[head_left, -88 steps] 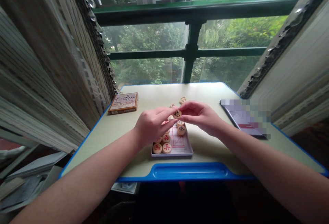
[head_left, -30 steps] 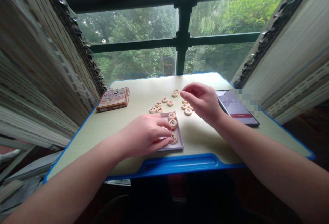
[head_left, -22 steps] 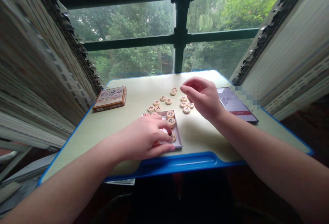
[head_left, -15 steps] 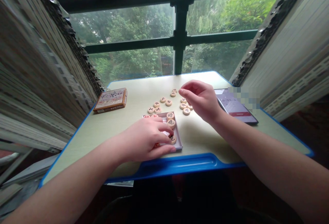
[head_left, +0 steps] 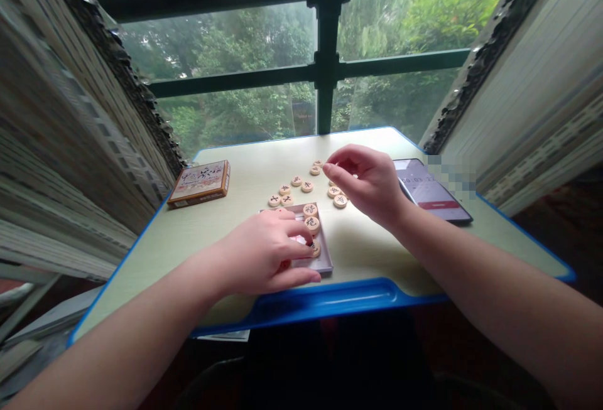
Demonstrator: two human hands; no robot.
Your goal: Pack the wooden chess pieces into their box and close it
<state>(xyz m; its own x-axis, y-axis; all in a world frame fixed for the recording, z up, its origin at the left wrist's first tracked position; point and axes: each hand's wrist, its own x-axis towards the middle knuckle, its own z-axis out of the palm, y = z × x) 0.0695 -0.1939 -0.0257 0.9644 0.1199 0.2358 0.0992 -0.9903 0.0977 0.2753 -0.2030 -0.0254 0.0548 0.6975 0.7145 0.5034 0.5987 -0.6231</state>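
A shallow pale tray (head_left: 325, 247) lies flat on the worktop (head_left: 202, 228), round wooden pieces (head_left: 311, 225) with black characters along its 3 o'clock side. Loose discs (head_left: 287, 201), likewise black-marked, fan from its 11 to 2 o'clock.

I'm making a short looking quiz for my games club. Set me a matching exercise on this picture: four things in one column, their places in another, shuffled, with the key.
Things
1. Box
2. Left hand
3. Tablet
4. Right hand

Places
A. Over the tray
B. On the table, at the person's right
C. Away from the tray, near loose pieces
D. On the table, at the person's left

Pairs: 1-D, 2-A, 3-B, 4-C
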